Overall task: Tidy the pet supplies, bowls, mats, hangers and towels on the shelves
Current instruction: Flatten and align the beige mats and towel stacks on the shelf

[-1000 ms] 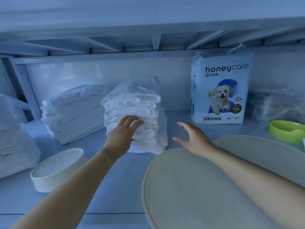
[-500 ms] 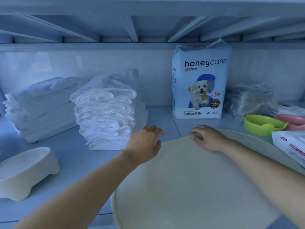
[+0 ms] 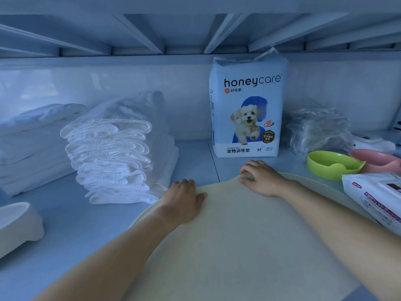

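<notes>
A large round beige mat (image 3: 234, 246) lies on the shelf in front of me. My left hand (image 3: 184, 196) grips its far left edge, fingers curled over the rim. My right hand (image 3: 260, 178) grips the far edge, which is lifted and bent under the fingers. A stack of folded white towels (image 3: 110, 157) stands just left of the mat, with a second folded pile (image 3: 32, 144) beyond it. A pack of honeycare training pads (image 3: 247, 109) stands upright at the back wall.
A white bowl (image 3: 17, 224) sits at the left edge. A green bowl (image 3: 332, 164) and a pink bowl (image 3: 377, 159) sit at the right, behind a printed pack (image 3: 377, 196) overlapping the mat. Crumpled clear plastic (image 3: 316, 129) lies at the back right. A shelf runs close overhead.
My left hand left the towel stack and came right onto the mat's edge. My right hand closed on the mat's far edge and raised it. The view shifted right.
</notes>
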